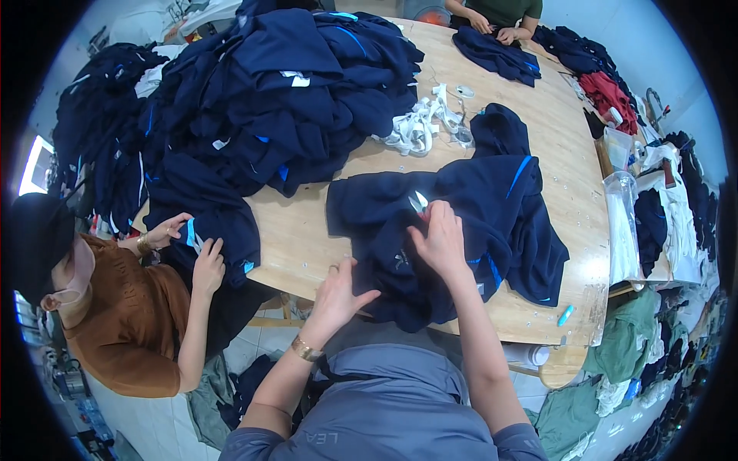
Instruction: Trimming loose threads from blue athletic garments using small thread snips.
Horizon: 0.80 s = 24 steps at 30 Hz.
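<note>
A dark blue top (461, 223) lies spread out on the wooden worktop (300, 238), right in front of the person. The right hand (440, 240) presses on it and grips small silver scissors (419, 202). The left hand (338, 296) is open with fingers spread, touching the top's edge at 8 o'clock. A big pile of blue clothes (284, 92) sits at 11 o'clock. White straps (423, 123) lie at 12 o'clock.
</note>
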### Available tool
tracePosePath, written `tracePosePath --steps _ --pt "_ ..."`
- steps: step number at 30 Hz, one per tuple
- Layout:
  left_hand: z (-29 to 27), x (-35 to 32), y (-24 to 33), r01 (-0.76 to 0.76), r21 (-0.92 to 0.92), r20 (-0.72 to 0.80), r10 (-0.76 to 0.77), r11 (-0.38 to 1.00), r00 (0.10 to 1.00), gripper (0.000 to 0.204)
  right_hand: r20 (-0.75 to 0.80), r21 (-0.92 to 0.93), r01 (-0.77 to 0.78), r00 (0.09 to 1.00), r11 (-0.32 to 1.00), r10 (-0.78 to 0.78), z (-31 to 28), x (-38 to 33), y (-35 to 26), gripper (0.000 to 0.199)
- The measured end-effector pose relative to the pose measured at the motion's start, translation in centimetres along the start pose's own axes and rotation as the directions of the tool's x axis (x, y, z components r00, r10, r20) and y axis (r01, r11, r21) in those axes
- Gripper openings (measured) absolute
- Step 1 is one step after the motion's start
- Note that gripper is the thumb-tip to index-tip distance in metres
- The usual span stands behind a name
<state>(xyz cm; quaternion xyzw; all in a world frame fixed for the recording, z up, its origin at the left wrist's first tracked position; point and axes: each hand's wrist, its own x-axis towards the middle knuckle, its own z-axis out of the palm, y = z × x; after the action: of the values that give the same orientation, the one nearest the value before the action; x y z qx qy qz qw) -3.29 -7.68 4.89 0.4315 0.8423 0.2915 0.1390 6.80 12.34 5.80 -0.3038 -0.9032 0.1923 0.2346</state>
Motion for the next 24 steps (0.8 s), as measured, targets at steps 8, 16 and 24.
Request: tracePosePath --steps 8,16,24 --pt "-0.2 2.8 -5.0 0.373 -0.889 0.306 -0.264 0.264 0.915 0.029 0.107 0.956 -0.224 0.865 0.188 0.49 -8.5 -0.6 6.5 0.024" --pt "0.5 7.2 -4.2 0.277 -0.607 0.137 -0.245 0.745 0.96 0.019 0.09 0.898 -0.337 0.772 0.284 0.629 -4.8 -7.6 10.9 0.014" --pt "-0.4 6.0 2.1 -0.172 -0.217 -0.178 0.135 0.961 0.975 0.017 -0.276 0.067 -0.399 0.873 0.914 0.402 -4.9 -6.7 6.5 0.023"
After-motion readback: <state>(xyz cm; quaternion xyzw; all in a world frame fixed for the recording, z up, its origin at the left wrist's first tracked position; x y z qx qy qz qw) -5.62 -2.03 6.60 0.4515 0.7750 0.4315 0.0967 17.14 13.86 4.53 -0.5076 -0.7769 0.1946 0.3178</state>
